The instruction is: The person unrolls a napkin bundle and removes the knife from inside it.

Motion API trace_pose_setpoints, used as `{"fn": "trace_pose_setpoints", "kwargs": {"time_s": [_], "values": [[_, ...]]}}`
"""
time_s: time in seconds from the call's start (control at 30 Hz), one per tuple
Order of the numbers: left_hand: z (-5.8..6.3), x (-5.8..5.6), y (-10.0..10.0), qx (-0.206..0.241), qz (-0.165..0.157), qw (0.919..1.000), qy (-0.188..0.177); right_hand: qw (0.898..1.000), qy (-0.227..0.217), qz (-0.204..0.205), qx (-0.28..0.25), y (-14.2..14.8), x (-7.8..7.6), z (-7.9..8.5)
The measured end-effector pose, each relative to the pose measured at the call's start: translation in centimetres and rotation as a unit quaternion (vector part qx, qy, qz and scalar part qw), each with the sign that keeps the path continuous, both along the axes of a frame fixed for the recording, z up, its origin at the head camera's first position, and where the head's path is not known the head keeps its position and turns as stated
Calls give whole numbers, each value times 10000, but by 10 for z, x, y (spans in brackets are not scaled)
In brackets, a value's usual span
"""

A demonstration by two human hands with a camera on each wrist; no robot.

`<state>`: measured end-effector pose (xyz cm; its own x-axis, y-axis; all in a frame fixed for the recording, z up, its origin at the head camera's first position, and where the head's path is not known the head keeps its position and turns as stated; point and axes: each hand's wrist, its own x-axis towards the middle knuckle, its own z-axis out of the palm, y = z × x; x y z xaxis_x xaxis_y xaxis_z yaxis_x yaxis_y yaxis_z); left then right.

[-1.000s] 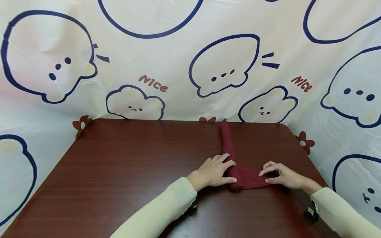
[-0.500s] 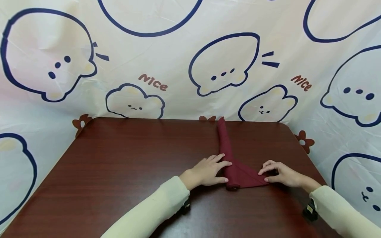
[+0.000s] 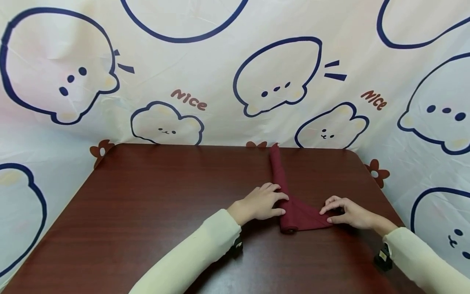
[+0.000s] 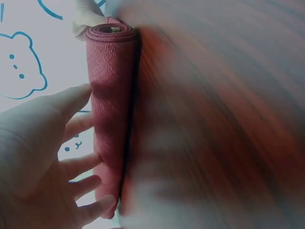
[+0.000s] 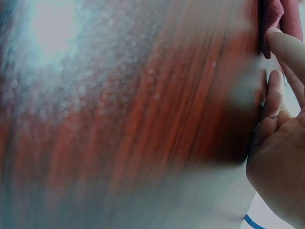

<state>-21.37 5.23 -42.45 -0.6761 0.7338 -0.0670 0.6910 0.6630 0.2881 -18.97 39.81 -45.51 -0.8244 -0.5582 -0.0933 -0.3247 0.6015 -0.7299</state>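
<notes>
A dark red cloth [image 3: 279,175] lies rolled into a long tube, with a pointed flap [image 3: 306,216] spread flat to its right. My left hand [image 3: 260,203] rests along the left side of the roll, fingers spread and fairly straight. In the left wrist view, the fingertips touch the roll [image 4: 112,71], whose spiral end shows at the top. My right hand [image 3: 349,213] pinches the flap's outer corner between thumb and fingers. Only a bit of the cloth [image 5: 271,16] shows in the right wrist view, under the thumb.
The brown wooden table [image 3: 147,196] extends widely to the left of the cloth. A white curtain [image 3: 220,69] with cartoon drawings stands behind the table and along both sides. The roll's far end reaches the table's back edge.
The left hand and the near part of the roll shifted a little left, then slightly back right. The hand now sits slightly farther up the roll. The right hand stays at the flap's corner.
</notes>
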Motion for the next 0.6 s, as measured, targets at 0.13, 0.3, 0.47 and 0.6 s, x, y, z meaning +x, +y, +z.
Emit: {"fn": "trace_pose_setpoints", "kwargs": {"time_s": [0.13, 0.3, 0.47, 0.6], "values": [[0, 0, 13, 39, 59, 9999, 83, 10000, 0, 36, -33, 0, 1, -2], [-6, 2, 23, -84, 10, 9998, 159, 10000, -58, 36, -40, -1, 2, -3], [-14, 2, 20, -251, 12, 9994, 226, 10000, -49, -14, 8, -2, 0, -2], [-16, 1, 16, -255, 26, 9995, 177, 10000, 71, 31, -32, 0, 0, -2]]}}
